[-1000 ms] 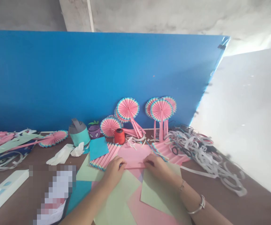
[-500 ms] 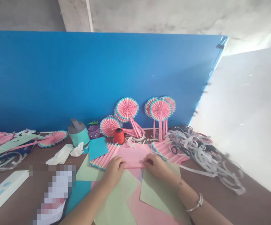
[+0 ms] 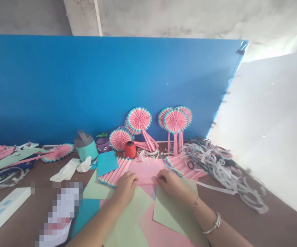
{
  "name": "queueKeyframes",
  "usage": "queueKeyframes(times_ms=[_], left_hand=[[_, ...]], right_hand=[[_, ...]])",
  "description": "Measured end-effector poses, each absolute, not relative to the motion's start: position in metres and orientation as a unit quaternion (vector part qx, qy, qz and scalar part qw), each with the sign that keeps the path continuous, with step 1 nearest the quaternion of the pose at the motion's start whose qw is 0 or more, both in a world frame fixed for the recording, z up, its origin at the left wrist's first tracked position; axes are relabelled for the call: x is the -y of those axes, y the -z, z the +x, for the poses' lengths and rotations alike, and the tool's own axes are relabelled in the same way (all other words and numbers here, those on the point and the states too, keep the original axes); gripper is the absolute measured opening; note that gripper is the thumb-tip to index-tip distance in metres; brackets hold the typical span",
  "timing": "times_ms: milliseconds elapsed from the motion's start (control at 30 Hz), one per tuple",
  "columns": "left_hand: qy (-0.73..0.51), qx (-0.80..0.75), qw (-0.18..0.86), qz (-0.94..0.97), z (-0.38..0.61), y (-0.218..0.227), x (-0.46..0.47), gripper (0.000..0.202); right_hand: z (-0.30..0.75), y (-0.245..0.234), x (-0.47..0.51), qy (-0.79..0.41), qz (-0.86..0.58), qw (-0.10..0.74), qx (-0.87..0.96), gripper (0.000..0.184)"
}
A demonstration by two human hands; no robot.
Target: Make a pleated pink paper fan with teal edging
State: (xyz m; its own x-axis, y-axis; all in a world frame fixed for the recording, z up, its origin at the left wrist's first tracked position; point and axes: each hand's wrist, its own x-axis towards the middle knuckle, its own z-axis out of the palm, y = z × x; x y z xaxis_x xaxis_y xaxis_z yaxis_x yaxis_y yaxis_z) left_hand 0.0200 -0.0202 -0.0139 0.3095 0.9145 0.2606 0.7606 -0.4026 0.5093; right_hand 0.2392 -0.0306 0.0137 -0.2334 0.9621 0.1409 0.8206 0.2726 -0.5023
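Note:
A sheet of pink paper (image 3: 147,169) lies between my hands, its near edge held at both ends. My left hand (image 3: 126,183) has its fingers closed on the left side of that edge. On the right side, my right hand (image 3: 167,180) pinches the same edge with curled fingers. Behind my left hand rests a pleated pink strip (image 3: 119,173) with a blue-and-cream edge, partly under a blue paper square (image 3: 107,163). Another pleated pink piece (image 3: 181,164) lies beyond my right hand. Pale green sheets (image 3: 128,219) and pink ones spread beneath my forearms.
Round pink paper fans (image 3: 139,119) lean against the blue board (image 3: 86,85). A red thread spool (image 3: 130,150), a purple pot (image 3: 102,145) and a teal-grey container (image 3: 86,145) stand at the back. White paper strips (image 3: 215,164) heap up at right. A blurred-out object (image 3: 61,216) lies at left.
Almost nothing differs. My hands stay on the pink paper's near edge, and my right hand has shifted very slightly left.

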Motion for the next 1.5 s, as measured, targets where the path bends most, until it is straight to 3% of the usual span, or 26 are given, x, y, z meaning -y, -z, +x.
queueKeyframes(times_ms=[167, 300, 467, 700, 833, 967, 1067, 1133, 1200, 1300, 1500], left_hand=[[-0.185, -0.511, 0.029, 0.839, 0.027, 0.004, 0.031, 0.029], [-0.131, -0.436, -0.008, 0.890, 0.035, -0.003, 0.040, 0.030], [-0.091, -0.428, -0.009, 0.899, 0.036, -0.007, 0.044, 0.032], [-0.088, -0.511, -0.012, 0.855, 0.024, 0.001, 0.032, 0.028], [-0.206, -0.545, -0.034, 0.812, 0.017, -0.003, 0.030, 0.029], [-0.383, -0.483, -0.049, 0.786, 0.015, -0.013, 0.042, 0.031], [-0.406, -0.396, 0.069, 0.821, 0.021, -0.015, 0.051, 0.026], [-0.407, -0.417, 0.183, 0.792, 0.029, -0.012, 0.053, 0.023], [-0.414, -0.465, 0.284, 0.729, 0.036, -0.009, 0.050, 0.023], [-0.450, -0.492, 0.344, 0.661, 0.042, -0.004, 0.045, 0.030], [-0.474, -0.514, 0.264, 0.664, 0.039, 0.001, 0.041, 0.017]], right_hand=[[0.232, -0.018, 0.038, -0.047, -0.576, 0.167, 0.799, 0.020], [0.223, -0.018, 0.043, 0.046, -0.505, 0.124, 0.853, 0.019], [0.220, -0.019, 0.041, 0.040, -0.482, 0.053, 0.874, 0.019], [0.232, -0.024, 0.043, 0.041, -0.504, 0.028, 0.862, 0.020], [0.235, -0.020, 0.040, 0.026, -0.514, 0.057, 0.856, 0.021], [0.235, -0.012, 0.034, -0.009, -0.546, 0.179, 0.819, 0.021], [0.232, -0.012, 0.035, -0.019, -0.526, 0.297, 0.797, 0.023], [0.227, -0.015, 0.039, -0.017, -0.489, 0.338, 0.804, 0.023], [0.222, -0.020, 0.045, -0.013, -0.453, 0.344, 0.822, 0.022], [0.215, -0.023, 0.051, -0.010, -0.414, 0.323, 0.851, 0.020], [0.212, -0.012, 0.048, -0.003, -0.328, 0.304, 0.894, 0.018]])
